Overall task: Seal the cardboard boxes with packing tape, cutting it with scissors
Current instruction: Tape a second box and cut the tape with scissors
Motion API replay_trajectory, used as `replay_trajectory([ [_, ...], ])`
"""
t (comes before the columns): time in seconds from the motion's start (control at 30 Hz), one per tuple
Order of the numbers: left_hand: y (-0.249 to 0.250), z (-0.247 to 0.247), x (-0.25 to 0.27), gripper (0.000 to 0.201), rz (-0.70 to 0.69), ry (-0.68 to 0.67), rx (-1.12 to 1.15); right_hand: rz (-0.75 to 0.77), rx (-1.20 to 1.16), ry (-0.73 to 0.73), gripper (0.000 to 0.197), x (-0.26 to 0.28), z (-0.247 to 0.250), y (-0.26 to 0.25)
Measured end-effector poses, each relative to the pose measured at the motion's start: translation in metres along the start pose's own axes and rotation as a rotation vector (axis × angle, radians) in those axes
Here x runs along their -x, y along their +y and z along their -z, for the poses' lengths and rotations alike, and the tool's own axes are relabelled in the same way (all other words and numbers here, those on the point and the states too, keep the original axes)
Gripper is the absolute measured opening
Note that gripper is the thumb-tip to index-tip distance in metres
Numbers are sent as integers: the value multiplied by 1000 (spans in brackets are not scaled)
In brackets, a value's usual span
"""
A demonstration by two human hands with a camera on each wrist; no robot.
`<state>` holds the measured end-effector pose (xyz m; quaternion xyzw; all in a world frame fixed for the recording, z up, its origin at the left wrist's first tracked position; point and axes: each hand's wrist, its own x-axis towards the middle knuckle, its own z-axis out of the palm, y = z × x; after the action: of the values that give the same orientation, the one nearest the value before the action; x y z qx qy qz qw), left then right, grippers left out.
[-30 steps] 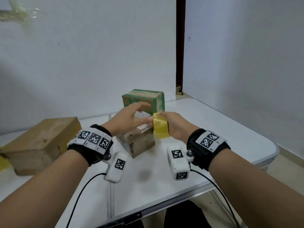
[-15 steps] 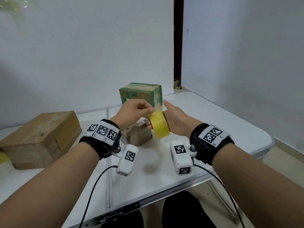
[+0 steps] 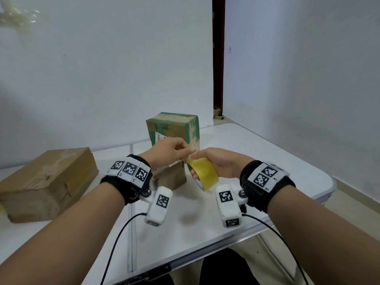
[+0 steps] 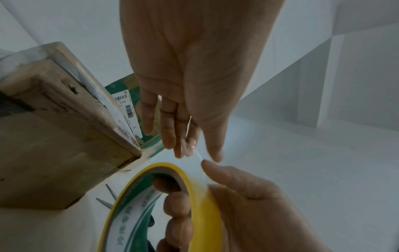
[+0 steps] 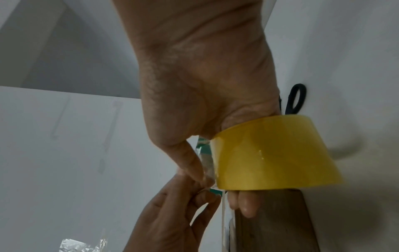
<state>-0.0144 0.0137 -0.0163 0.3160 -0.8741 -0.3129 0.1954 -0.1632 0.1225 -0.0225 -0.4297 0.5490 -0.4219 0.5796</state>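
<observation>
My right hand (image 3: 207, 159) holds a yellow tape roll (image 3: 203, 174) above the table, fingers through its core (image 4: 172, 204) and thumb on the outer face. My left hand (image 3: 189, 150) pinches the clear free end of the tape (image 5: 206, 163) just off the roll. A small brown cardboard box (image 3: 170, 176) stands right behind the hands, partly hidden by my left wrist. Black-handled scissors (image 5: 295, 98) lie on the table under the roll, their blades (image 4: 108, 198) showing beside the small box.
A green printed box (image 3: 174, 128) stands behind the small one. A larger brown box (image 3: 47, 179) lies at the left of the white table (image 3: 257, 161). Walls close in behind and to the right. Crumpled clear tape (image 5: 82, 243) lies on the table.
My left hand left the top of the small box, went to the roll and now pinches the tape end. My right hand has tilted the roll and brought it slightly nearer.
</observation>
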Motion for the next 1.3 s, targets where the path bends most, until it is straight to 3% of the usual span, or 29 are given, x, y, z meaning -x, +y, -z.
replay_trajectory([
  [0.1,3,-2,-1,14,-22,66,3,-51,-11,57,23,-1,-1,-2],
  [0.23,5,0,-3,15,-33,179,-55,-36,-29,68,16,-1,-7,-7],
  [0.37,4,5,-2,13,-16,225,-59,-35,-4,87,23,1,-7,-6],
  [0.57,-1,9,6,9,44,222,116,-76,16,102,32,6,-8,-11],
  [0.8,-5,27,19,10,66,231,39,-155,72,-2,22,2,-27,-6],
  [0.9,-13,31,25,14,104,239,-7,-222,102,19,27,-5,-39,0],
  [1.03,-37,39,31,18,179,275,101,-230,109,-3,39,-13,-48,-4],
  [1.13,-46,45,33,19,210,255,136,-226,49,-108,32,-12,-50,-10],
  [1.3,-50,45,36,14,210,268,-53,-199,92,-75,20,-16,-63,-3],
])
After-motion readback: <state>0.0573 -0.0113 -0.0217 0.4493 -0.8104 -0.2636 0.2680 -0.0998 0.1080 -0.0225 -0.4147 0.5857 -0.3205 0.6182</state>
